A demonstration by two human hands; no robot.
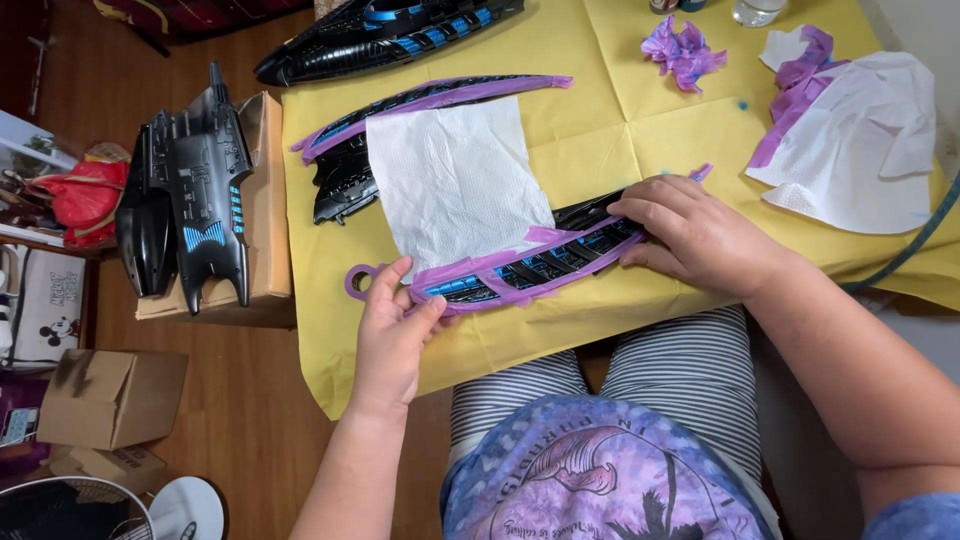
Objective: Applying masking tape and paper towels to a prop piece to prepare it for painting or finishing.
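Fingers (pixel 640 205) of my right hand (pixel 700 235) are pressing flat on the black-and-blue curved model panel (pixel 540 262) lying on the yellow sheet (pixel 600 120), while my left hand (pixel 390 325) is pinching its near end. Purple masking tape (pixel 480 275) and white paper (pixel 455 180) are already covering much of it; blue strips are still showing bare.

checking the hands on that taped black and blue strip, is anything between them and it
Nothing visible. The left hand grips the near end of the black and blue strip directly, its fingers on the purple tape. The right hand presses straight on the far end.
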